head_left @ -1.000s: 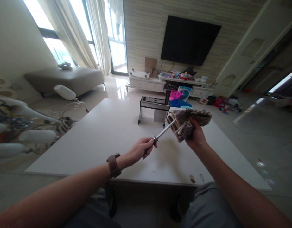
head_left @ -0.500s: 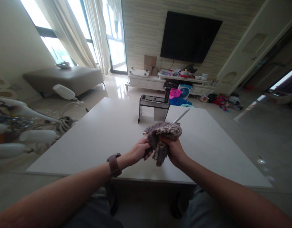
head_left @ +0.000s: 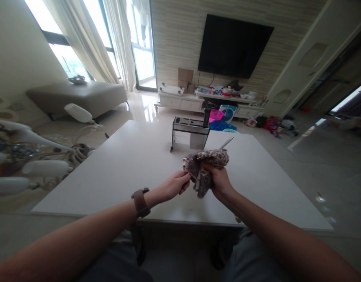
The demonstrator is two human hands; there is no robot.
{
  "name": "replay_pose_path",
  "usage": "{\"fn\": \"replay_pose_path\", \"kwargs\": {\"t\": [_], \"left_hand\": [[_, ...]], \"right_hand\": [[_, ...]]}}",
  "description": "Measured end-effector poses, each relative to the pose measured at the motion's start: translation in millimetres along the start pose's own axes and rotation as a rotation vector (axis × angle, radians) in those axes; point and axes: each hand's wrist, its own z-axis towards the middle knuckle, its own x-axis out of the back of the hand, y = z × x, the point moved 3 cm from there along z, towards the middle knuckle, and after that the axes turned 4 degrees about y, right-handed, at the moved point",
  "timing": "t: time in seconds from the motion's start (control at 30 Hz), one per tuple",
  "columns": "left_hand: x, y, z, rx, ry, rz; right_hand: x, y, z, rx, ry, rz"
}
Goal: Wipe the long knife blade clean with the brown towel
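Note:
My left hand (head_left: 176, 184), with a brown-strapped watch at the wrist, is closed at the lower left of a bunched cloth. It grips the handle end of a knife (head_left: 227, 142); the handle is mostly hidden, and the blade runs under the cloth with its tip poking out at the upper right. Wrapped round the blade is the mottled grey-brown cloth (head_left: 204, 178), pinched by my right hand (head_left: 221, 181) with the thumb on top. Beyond both hands stands a clear-sided knife block (head_left: 180, 127) with a black top, holding another black-handled knife (head_left: 206, 117).
All this is above a white table (head_left: 116, 172). A small coloured item (head_left: 237, 219) shows at the near edge under my right forearm. White lamp parts (head_left: 47, 167) and cables lie left of the table. Behind are a pink basket (head_left: 216, 115) and a low cabinet (head_left: 180, 102).
The cloth and my right hand have shifted slightly right and up along the blade, and less of the tip shows. My left hand has moved only a little.

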Motion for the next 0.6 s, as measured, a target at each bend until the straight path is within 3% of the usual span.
{"fn": "replay_pose_path", "kwargs": {"t": [0.4,0.6], "left_hand": [[-0.5,10.8,-8.3,0.014,-0.02,0.097],[0.3,13.2,-10.3,-0.015,-0.005,0.185]], "right_hand": [[27.3,-36.0,56.3,0.107,0.15,0.14],[48.5,-58.9,81.1,0.252,0.206,0.17]]}}
